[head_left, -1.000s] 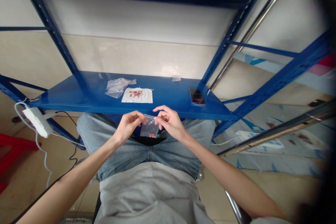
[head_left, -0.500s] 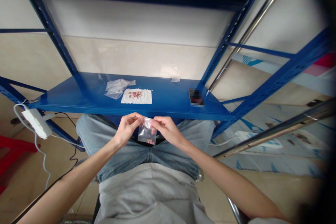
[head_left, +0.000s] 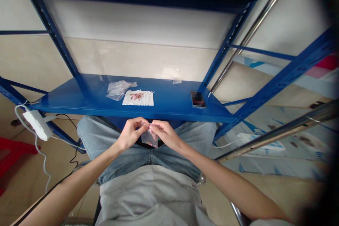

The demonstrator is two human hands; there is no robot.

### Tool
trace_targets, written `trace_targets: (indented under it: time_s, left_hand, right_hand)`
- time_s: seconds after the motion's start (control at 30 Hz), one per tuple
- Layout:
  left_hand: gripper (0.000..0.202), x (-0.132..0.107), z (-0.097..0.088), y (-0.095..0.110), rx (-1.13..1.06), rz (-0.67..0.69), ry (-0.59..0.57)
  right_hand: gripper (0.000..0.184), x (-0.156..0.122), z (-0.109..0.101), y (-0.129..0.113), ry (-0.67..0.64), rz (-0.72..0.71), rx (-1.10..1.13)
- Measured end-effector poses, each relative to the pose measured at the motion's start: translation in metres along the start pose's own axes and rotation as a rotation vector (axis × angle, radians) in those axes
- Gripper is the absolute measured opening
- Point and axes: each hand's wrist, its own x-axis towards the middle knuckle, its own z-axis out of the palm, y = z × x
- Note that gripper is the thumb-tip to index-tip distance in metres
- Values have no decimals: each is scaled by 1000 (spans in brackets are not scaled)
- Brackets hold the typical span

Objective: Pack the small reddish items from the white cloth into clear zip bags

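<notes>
A blue steel shelf (head_left: 169, 103) stands before a pale wall (head_left: 132, 42). On it, a white sheet (head_left: 145, 101) carrying red fragments (head_left: 137, 96) lies just beside crumpled clear plastic (head_left: 118, 90). Over the jeans (head_left: 148, 159), a small clear plastic bag (head_left: 149, 138) hangs upright, its top edge pinched between the nearly closed left hand (head_left: 129, 135) and right hand (head_left: 165, 135). Pink shows at its base; contents cannot be confirmed.

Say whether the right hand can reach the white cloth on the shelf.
Probably yes: the right hand, though pinching a clear plastic bag, sits near the blue shelf, with nothing visible blocking the white cloth.
</notes>
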Motion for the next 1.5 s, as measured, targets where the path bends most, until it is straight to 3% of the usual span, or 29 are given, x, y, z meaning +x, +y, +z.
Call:
trace_targets:
  time_s: [0.23,0.5,0.7,0.9,1.07,1.2,1.27,1.5]
  left_hand:
    - [32,2,-5,18,271,89,-35]
    - [33,8,-15,25,283,119,-105]
    - [35,5,-13,29,271,104,-175]
    - [40,-2,-12,23,262,58,-156]
    - [37,-4,-10,18,264,45,-244]
    - [33,-3,-8,16,224,-2,-287]
    - [30,-2,-7,17,303,8,-263]
    - [26,-3,0,22,878,122,-56]
  right_hand:
    - [34,-1,-4,-8,51,31,7]
    - [31,6,-28,-10,137,-5,5]
    - [29,6,-36,-10,196,-3,74]
    - [36,1,-21,-1,99,-4,82]
    - [40,-7,-2,-1,7,70,15]
    - [42,-7,-3,-4,-35,52,-61]
    - [42,-4,-7,-3,-48,28,-100]
    - [43,8,-18,-3,-132,-33,-248]
